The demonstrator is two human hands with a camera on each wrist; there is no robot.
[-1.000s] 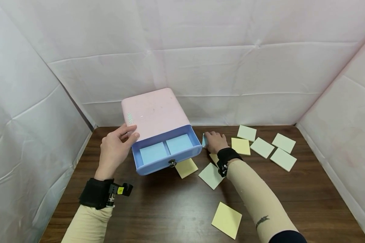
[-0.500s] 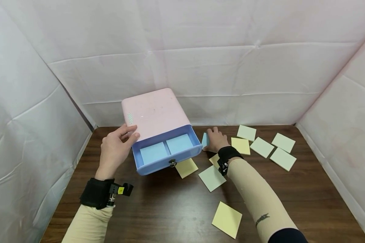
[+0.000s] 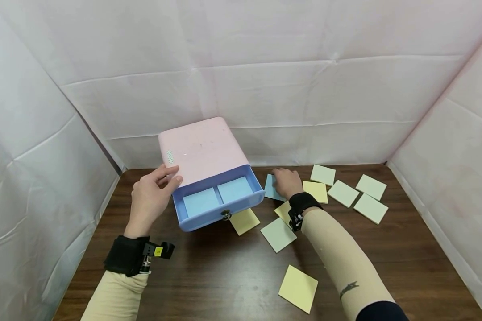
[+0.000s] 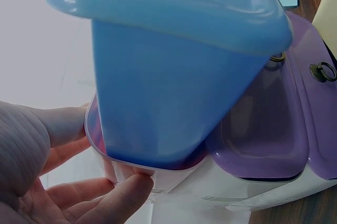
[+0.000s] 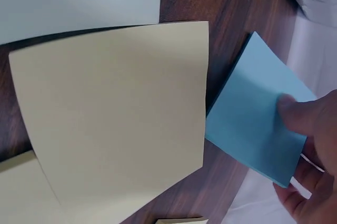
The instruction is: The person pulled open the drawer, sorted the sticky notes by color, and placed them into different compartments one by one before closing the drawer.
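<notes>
We work on a dark wooden table closed in by white sheeting on three sides. Our landmark is the pink drawer box, standing toward the back left. Its blue top drawer is pulled out toward us and already holds two blue note pads, side by side. Our left hand grips the box's left front corner, thumb on top and fingers curled under, as the left wrist view shows.

Just right of the box, our right hand pinches a third blue note pad and holds it tilted, with its lower edge near the table. Judging by this, the blue pads are nearly sorted: two are in, one is in hand, and we see no other blue one outside.

Right of the box lie pale green pads and yellow pads, some close together; three more sit in front of it, one yellow pad partly under the drawer's front. The drawer's right rim is close to the lifted pad, and the way over it looks open. The drawer floor seems almost covered, so we judge room inside to be tight.
</notes>
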